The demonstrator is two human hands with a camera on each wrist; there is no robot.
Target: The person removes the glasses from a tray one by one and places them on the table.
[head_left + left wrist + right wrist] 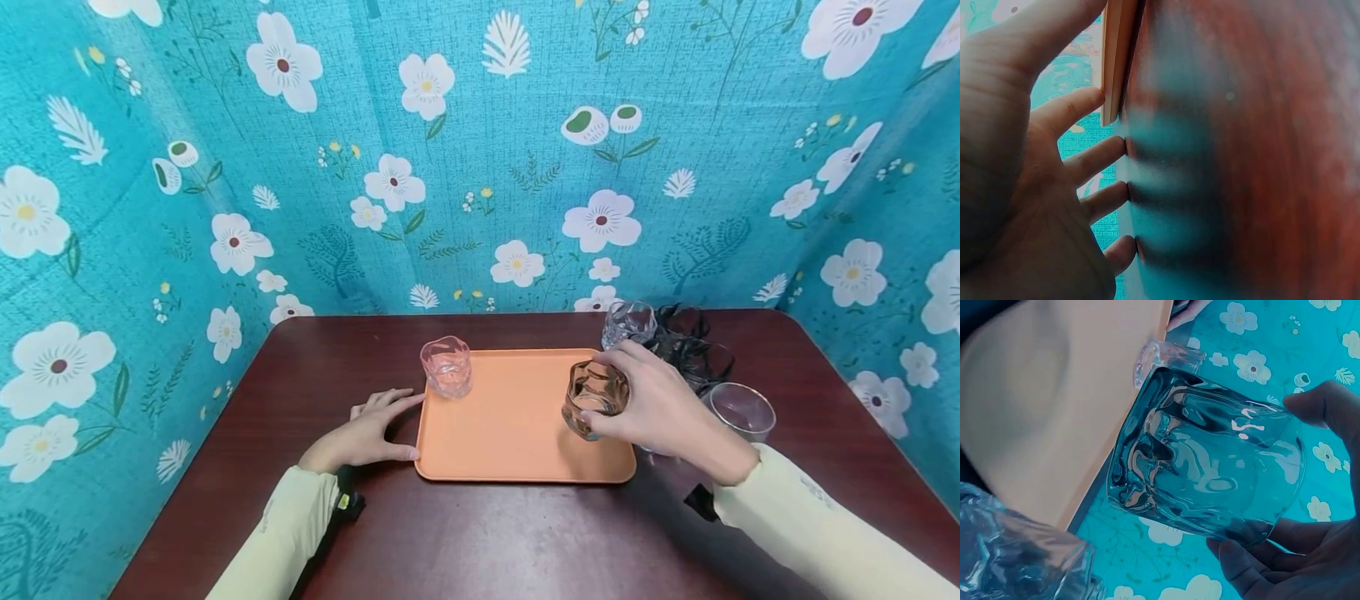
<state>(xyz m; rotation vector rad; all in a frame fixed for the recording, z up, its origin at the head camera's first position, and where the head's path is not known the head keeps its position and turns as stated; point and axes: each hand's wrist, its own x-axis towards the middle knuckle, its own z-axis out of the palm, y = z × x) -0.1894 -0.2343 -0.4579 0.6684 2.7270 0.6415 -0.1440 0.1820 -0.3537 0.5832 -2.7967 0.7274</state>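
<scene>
My right hand (652, 398) holds a dark, smoky glass tumbler (596, 392) above the right part of an orange tray (517, 417). In the right wrist view, the thumb and fingers grip the tumbler (1210, 456) near its rim, and its thick base is raised off the tray. A clear, wavy-sided glass (447, 371) stands at the tray's back left corner. Beside the tray's left edge lies my left hand (367, 433), fingers spread. Thumb and index finger touch the tray's rim (1110, 62), while the other fingertips rest on the table.
To the right of the tray stand several glasses: a clear one (628, 325) at the back, dark ones (693, 358) partly behind my right hand, and a clear round one (744, 412) by the wrist. A teal floral curtain (465, 192) surrounds the dark wooden table (480, 533).
</scene>
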